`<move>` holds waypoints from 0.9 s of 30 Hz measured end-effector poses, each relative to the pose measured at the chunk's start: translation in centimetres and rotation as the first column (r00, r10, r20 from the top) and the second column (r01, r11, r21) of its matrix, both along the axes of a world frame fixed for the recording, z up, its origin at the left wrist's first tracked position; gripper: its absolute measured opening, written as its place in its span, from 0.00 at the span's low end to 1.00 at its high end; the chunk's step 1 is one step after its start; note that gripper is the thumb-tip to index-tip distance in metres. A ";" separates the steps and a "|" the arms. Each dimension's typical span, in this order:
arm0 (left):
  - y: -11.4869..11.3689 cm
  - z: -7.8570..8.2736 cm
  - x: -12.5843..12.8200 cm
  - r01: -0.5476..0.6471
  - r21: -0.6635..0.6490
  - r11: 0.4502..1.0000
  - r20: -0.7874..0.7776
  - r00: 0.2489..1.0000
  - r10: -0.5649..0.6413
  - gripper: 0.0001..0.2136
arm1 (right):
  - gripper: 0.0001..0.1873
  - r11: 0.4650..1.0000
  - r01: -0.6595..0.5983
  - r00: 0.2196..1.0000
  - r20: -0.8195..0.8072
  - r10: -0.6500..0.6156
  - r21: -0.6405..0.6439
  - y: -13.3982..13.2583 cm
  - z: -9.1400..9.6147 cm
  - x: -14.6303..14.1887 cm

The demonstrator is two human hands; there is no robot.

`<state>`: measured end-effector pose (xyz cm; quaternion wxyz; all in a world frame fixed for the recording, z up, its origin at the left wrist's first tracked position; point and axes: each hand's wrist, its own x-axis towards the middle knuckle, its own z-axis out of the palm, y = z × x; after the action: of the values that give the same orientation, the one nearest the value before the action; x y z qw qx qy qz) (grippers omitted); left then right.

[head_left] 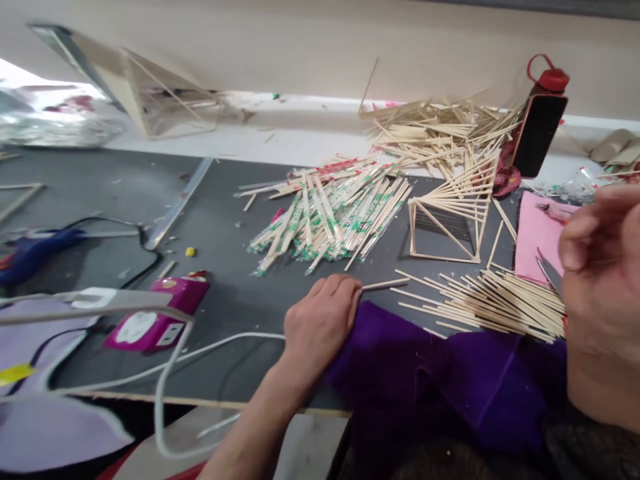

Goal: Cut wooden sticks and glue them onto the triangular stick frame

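My left hand rests on the dark table with its fingers curled around one thin wooden stick that points right. Just right of it lies a loose pile of bare sticks. My right hand is raised close to the camera at the right edge, fingers bent and pinched, with a metal blade tip showing beside it. What it grips is blurred. A purple cloth lies under both hands. A stick frame stands behind the pile.
A heap of wrapped chopsticks lies mid-table, with more bare sticks behind it. A black bottle with a red cap and a pink sheet sit right. A pink socket block, white cable and blue tool lie left.
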<state>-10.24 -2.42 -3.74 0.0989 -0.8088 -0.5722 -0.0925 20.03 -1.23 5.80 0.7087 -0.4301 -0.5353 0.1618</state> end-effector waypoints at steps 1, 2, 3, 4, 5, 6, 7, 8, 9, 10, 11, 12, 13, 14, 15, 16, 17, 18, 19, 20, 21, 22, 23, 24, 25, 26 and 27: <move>-0.2 0.4 -0.1 0.025 0.070 0.997 0.061 0.998 -0.029 0.10 | 0.10 1.000 -0.007 1.000 -0.020 0.007 -0.014 0.0 0.1 -0.4; -0.4 0.9 -0.1 0.065 0.150 0.986 0.129 0.988 -0.085 0.09 | 0.08 0.996 -0.037 0.999 -0.006 0.037 -0.075 -0.1 0.3 -0.6; -0.7 1.6 0.1 0.098 0.199 0.975 0.189 0.973 -0.136 0.07 | 0.07 0.984 -0.094 0.994 0.041 0.101 -0.152 -0.3 0.5 -0.8; -0.9 2.3 0.5 0.123 0.224 0.967 0.241 0.954 -0.177 0.05 | 0.06 0.953 -0.165 0.974 0.111 0.198 -0.253 -0.5 0.8 -0.8; -1.1 3.0 1.0 0.150 0.236 0.960 0.292 0.931 -0.217 0.04 | 0.05 0.912 -0.227 0.936 0.183 0.301 -0.342 -0.8 1.0 -0.7; -1.2 3.8 1.7 0.184 0.237 0.954 0.348 0.900 -0.260 0.04 | 0.04 0.865 -0.281 0.880 0.247 0.405 -0.415 -0.9 1.2 -0.5; -1.3 4.5 2.4 0.212 0.222 0.952 0.404 0.868 -0.288 0.04 | 0.04 0.819 -0.323 0.818 0.296 0.493 -0.474 -1.1 1.4 -0.3; -1.3 5.2 3.2 0.243 0.204 0.948 0.453 0.835 -0.312 0.05 | 0.05 0.786 -0.345 0.766 0.330 0.552 -0.513 -1.1 1.5 -0.1; -1.2 5.8 4.0 0.274 0.184 0.944 0.499 0.801 -0.329 0.05 | 0.06 0.770 -0.349 0.735 0.354 0.578 -0.534 -1.1 1.6 0.2; -1.0 6.3 4.8 0.307 0.148 0.940 0.543 0.769 -0.336 0.06 | 0.07 0.776 -0.338 0.728 0.374 0.574 -0.532 -1.1 1.6 0.3; -0.8 6.8 5.4 0.341 0.119 0.932 0.585 0.735 -0.344 0.06 | 0.07 0.797 -0.319 0.740 0.390 0.547 -0.513 -1.0 1.6 0.5; -0.7 7.2 6.0 0.374 0.087 0.923 0.624 0.702 -0.343 0.06 | 0.07 0.823 -0.295 0.764 0.397 0.508 -0.486 -0.9 1.5 0.6; -0.5 7.5 6.4 0.404 0.056 0.913 0.659 0.672 -0.338 0.07 | 0.07 0.847 -0.273 0.792 0.393 0.467 -0.457 -0.9 1.4 0.7; -0.3 7.7 6.8 0.428 0.028 0.903 0.690 0.646 -0.328 0.07 | 0.07 0.862 -0.261 0.813 0.382 0.439 -0.434 -0.8 1.3 0.7; -0.2 7.9 7.1 0.444 0.000 0.896 0.718 0.624 -0.310 0.07 | 0.07 0.868 -0.265 0.822 0.373 0.431 -0.419 -0.7 1.3 0.8; -0.1 8.0 7.3 0.453 -0.027 0.891 0.743 0.606 -0.286 0.07 | 0.06 0.869 -0.276 0.820 0.371 0.436 -0.411 -0.7 1.3 0.8; 0.0 8.2 7.4 0.455 -0.056 0.889 0.766 0.590 -0.254 0.07 | 0.05 0.866 -0.290 0.810 0.377 0.448 -0.406 -0.7 1.3 0.9; 0.1 8.2 7.5 0.454 -0.084 0.887 0.788 0.575 -0.219 0.07 | 0.04 0.864 -0.301 0.796 0.393 0.461 -0.404 -0.6 1.4 0.9; 0.2 8.3 7.6 0.453 -0.114 0.884 0.809 0.559 -0.182 0.07 | 0.04 0.864 -0.304 0.784 0.410 0.466 -0.401 -0.6 1.4 1.0; 0.3 8.3 7.7 0.453 -0.145 0.880 0.828 0.542 -0.142 0.07 | 0.05 0.867 -0.296 0.782 0.421 0.460 -0.400 -0.6 1.4 1.1; 0.4 8.3 7.7 0.453 -0.178 0.874 0.848 0.522 -0.097 0.07 | 0.05 0.875 -0.275 0.793 0.420 0.441 -0.400 -0.5 1.3 1.3; 0.6 8.2 7.7 0.449 -0.212 0.868 0.868 0.495 -0.044 0.07 | 0.05 0.885 -0.244 0.816 0.409 0.408 -0.396 -0.4 1.2 1.6; 0.9 8.2 7.7 0.441 -0.246 0.863 0.890 0.456 0.021 0.06 | 0.04 0.897 -0.206 0.847 0.387 0.364 -0.391 -0.3 1.0 1.9; 1.1 8.1 7.7 0.429 -0.276 0.860 0.912 0.399 0.094 0.05 | 0.04 0.908 -0.165 0.883 0.352 0.311 -0.386 -0.1 0.8 2.3; 1.5 8.0 7.7 0.417 -0.298 0.859 0.933 0.318 0.170 0.05 | 0.03 0.916 -0.129 0.916 0.307 0.257 -0.380 0.1 0.5 2.6; 1.8 8.0 7.7 0.408 -0.317 0.856 0.944 0.219 0.245 0.05 | 0.03 0.922 -0.098 0.945 0.255 0.205 -0.375 0.3 0.2 3.0; 2.2 8.0 7.7 0.406 -0.330 0.852 0.943 0.111 0.312 0.06 | 0.02 0.925 -0.082 0.965 0.202 0.167 -0.371 0.5 -0.1 3.3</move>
<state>-2.50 -0.27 4.26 -0.5335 -0.5462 -0.4612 -0.4520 23.32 -0.75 5.74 0.5394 -0.5331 -0.6016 0.2509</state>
